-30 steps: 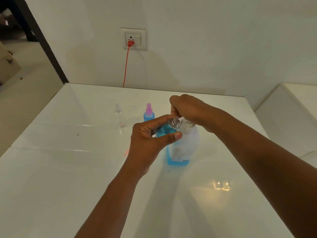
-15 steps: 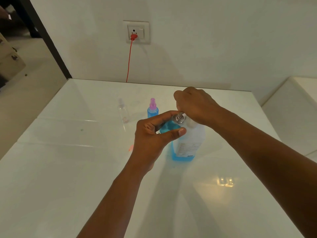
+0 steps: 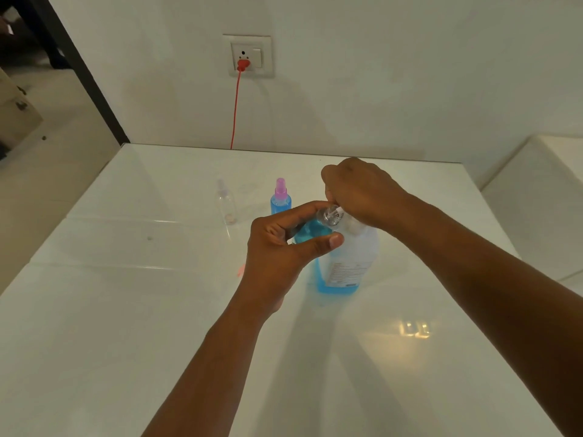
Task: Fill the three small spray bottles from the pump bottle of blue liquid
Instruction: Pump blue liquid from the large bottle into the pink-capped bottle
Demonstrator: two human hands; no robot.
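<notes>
An empty clear spray bottle (image 3: 226, 201) stands far left on the white table (image 3: 126, 310), and just to its right stands a capped bottle (image 3: 280, 198) full of blue liquid with a pink sprayer. Nearer the middle, the left hand (image 3: 280, 247) curls its fingers and thumb around an open small bottle (image 3: 318, 223), tilted with its mouth at the pump spout. The right hand (image 3: 362, 193) is curled over the pump head of the big pump bottle (image 3: 347, 263), which stands upright on the table.
</notes>
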